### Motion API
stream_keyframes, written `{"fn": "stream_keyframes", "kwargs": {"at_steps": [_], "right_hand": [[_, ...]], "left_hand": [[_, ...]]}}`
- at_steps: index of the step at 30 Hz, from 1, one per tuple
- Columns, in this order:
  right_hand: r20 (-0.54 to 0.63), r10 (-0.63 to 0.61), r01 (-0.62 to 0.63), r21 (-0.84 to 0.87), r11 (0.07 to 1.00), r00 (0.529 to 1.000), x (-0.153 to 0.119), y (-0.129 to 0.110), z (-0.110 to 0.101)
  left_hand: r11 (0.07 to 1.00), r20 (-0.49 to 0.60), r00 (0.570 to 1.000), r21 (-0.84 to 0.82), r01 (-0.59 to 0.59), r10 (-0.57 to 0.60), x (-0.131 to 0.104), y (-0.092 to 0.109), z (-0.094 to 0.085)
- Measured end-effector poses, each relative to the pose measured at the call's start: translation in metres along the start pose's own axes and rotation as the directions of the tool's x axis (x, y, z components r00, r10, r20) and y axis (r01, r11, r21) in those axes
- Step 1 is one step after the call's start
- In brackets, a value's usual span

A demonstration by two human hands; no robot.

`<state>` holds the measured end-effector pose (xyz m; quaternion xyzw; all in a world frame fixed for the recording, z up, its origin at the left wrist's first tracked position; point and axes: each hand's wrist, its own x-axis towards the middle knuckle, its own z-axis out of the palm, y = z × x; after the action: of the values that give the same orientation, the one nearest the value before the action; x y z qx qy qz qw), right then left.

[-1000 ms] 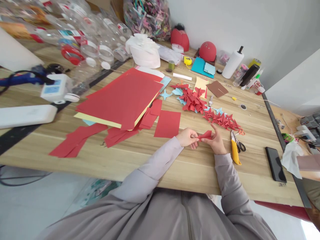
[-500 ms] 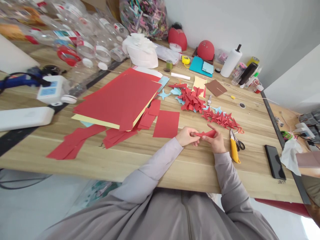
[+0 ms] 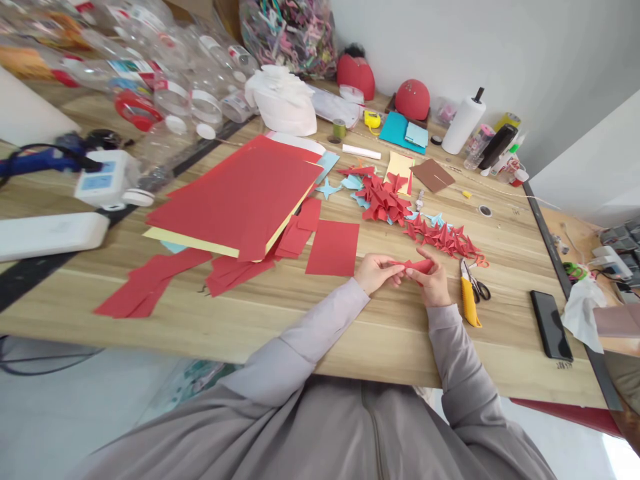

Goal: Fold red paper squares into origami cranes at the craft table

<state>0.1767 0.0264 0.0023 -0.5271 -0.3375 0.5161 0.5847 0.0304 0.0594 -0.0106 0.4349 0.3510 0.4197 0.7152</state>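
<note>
Between my two hands is a piece of folded red paper (image 3: 423, 266), held just above the wooden table. My left hand (image 3: 374, 272) pinches its left end between thumb and fingers. My right hand (image 3: 434, 283) grips the other end, with the index finger raised along it. Some of the paper is hidden by my fingers. Left of my left hand lies a flat red paper sheet (image 3: 333, 248). Beyond my hands are a heap of folded red paper pieces (image 3: 384, 200) and a row of red paper stars (image 3: 443, 238), with a few light blue ones among them.
A yellow-handled cutter (image 3: 469, 301) and black scissors (image 3: 481, 289) lie right of my right hand, with a phone (image 3: 550, 325) farther right. Large red sheets (image 3: 240, 193) and cut red strips (image 3: 150, 283) cover the left. Plastic bottles (image 3: 170, 93) crowd the back left.
My left hand has shifted slightly right, its thumb now closer to the right thumb on the folded red paper. Everything on the table stays in place.
</note>
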Motion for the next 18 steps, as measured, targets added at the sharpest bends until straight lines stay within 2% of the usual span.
{"fn": "stream_keyframes", "kwargs": {"at_steps": [9,15,18], "right_hand": [[0.031,0.0,0.003,-0.098,0.995,1.0,0.0006,0.0045,-0.0021],[-0.004,-0.01,0.01,-0.069,0.998,1.0,-0.001,0.0022,0.003],[0.006,-0.003,0.004,-0.058,0.998,1.0,-0.0008,0.0017,0.0032]], "left_hand": [[0.998,0.051,0.998,0.05,0.043,-0.045,0.0003,0.0049,-0.0028],[1.0,-0.069,0.998,-0.004,-0.001,0.0,0.0011,0.0036,-0.0002],[1.0,-0.068,0.998,-0.023,0.001,-0.002,0.001,0.0042,-0.0002]]}}
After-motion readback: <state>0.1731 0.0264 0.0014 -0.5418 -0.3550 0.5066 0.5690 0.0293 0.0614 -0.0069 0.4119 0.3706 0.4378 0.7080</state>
